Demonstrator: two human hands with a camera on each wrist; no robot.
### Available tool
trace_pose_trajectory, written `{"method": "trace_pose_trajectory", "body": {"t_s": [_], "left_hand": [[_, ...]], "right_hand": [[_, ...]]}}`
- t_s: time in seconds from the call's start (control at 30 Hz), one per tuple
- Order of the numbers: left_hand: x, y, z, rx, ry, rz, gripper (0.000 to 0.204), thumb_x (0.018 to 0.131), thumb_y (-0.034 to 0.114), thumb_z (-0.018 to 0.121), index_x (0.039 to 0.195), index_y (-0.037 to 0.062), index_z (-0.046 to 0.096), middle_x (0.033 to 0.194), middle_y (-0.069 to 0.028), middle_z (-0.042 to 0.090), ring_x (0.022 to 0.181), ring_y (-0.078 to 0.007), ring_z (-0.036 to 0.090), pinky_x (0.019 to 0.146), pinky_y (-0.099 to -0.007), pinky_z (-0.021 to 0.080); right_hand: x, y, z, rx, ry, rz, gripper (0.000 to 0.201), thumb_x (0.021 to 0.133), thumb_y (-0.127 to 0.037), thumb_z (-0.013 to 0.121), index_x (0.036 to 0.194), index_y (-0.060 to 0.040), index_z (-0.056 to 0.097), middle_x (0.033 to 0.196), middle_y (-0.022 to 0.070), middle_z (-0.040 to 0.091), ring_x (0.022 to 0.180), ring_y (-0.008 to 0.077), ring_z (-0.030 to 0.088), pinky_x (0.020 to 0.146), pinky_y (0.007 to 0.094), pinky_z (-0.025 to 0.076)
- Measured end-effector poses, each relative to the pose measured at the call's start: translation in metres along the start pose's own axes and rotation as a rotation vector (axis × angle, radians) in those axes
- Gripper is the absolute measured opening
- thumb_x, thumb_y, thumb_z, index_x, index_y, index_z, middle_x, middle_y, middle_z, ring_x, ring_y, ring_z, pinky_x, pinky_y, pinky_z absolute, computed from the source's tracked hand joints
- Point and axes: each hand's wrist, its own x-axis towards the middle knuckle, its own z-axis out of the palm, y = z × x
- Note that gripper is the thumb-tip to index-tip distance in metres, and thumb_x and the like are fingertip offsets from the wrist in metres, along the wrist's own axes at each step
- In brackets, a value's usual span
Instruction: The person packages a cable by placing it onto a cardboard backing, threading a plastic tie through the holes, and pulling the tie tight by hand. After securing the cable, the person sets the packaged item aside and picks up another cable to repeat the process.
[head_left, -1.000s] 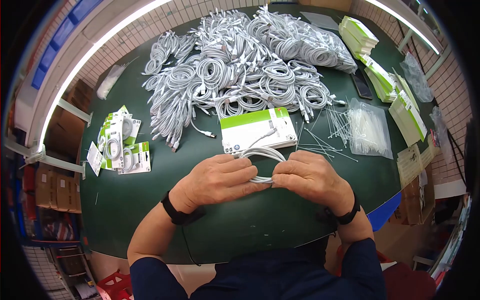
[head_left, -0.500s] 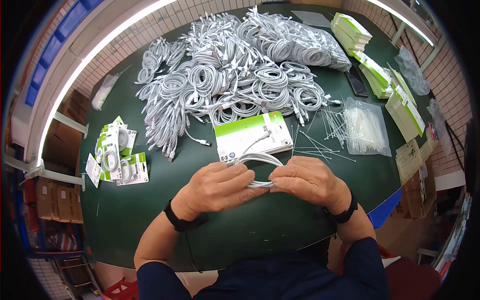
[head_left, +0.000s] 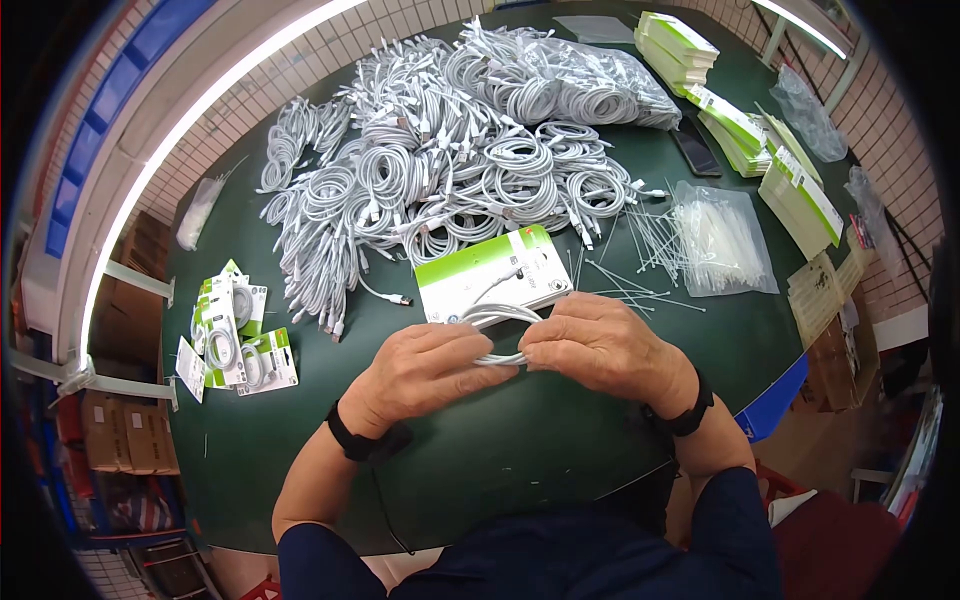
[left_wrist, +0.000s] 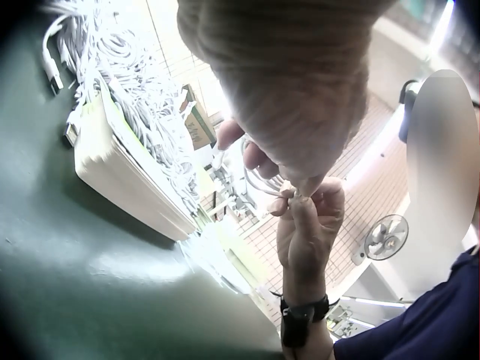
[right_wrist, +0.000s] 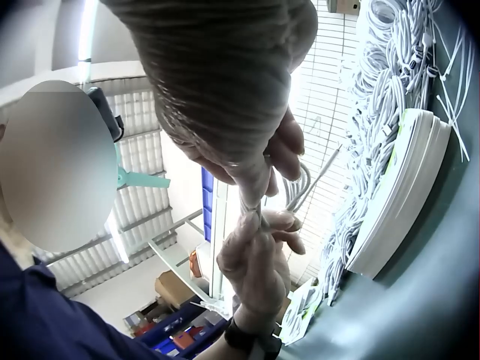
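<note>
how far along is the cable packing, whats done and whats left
Probably early: a few carded cables look finished. The left hand and right hand hold one coiled cable. The large cable pile seems left to do, with stacked cards beside it.

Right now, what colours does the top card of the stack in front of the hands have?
The top card is white with a green band, clearest in the head view.

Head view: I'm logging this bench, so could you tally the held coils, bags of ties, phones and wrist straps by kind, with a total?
Cable coil, held by left hand and right hand: 1
Bags of ties, larger bag at right, smaller bag at left: 2
Phone: 1
Wrist straps, left strap and right strap: 2
Total: 6
</note>
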Motion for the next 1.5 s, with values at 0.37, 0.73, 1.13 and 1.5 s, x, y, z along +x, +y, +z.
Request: {"method": "trace_pose_trajectory", "body": {"t_s": [0.37, 0.73, 1.13, 1.5], "left_hand": [[0.000, -0.017, 0.014, -0.065, 0.251, -0.611, 0.034, 0.083, 0.015, 0.085, 0.114, 0.0032, 0.074, 0.126, -0.0212, 0.068, 0.119, -0.0367, 0.065, 0.096, -0.0408, 0.055], [-0.002, -0.043, 0.046, 0.046, -0.179, -0.755, 0.106, 0.065, 0.044, 0.097, 0.150, 0.0041, 0.048, 0.149, -0.0258, 0.050, 0.142, -0.0429, 0.044, 0.120, -0.0527, 0.032], [-0.007, -0.041, 0.042, 0.245, -0.039, -0.494, 0.038, 0.091, 0.011, 0.075, 0.127, 0.0023, 0.068, 0.124, -0.0184, 0.072, 0.115, -0.0361, 0.069, 0.099, -0.0425, 0.055], [0.013, 0.053, 0.005, 0.409, 0.001, -0.442, 0.029, 0.086, -0.001, 0.070, 0.114, 0.0031, 0.071, 0.101, -0.0116, 0.077, 0.088, -0.0283, 0.076, 0.074, -0.0375, 0.060]], "right_hand": [[0.007, 0.016, -0.026, -0.150, 0.016, 0.043, 0.022, 0.080, -0.001, 0.079, 0.099, -0.0050, 0.069, 0.098, 0.0063, 0.072, 0.079, 0.0244, 0.065, 0.068, 0.0364, 0.053], [-0.018, 0.043, -0.005, -0.067, 0.154, 0.076, 0.031, 0.079, 0.003, 0.082, 0.104, -0.0039, 0.066, 0.098, 0.0120, 0.073, 0.077, 0.0282, 0.068, 0.065, 0.0372, 0.054], [-0.029, 0.051, -0.008, 0.123, 0.308, 0.293, 0.027, 0.084, 0.005, 0.082, 0.105, -0.0017, 0.067, 0.101, 0.0141, 0.075, 0.090, 0.0297, 0.075, 0.077, 0.0365, 0.059], [-0.016, 0.016, -0.009, 0.183, 0.422, 0.273, 0.025, 0.084, 0.005, 0.083, 0.103, -0.0008, 0.068, 0.100, 0.0178, 0.076, 0.089, 0.0275, 0.076, 0.076, 0.0360, 0.061]]}}
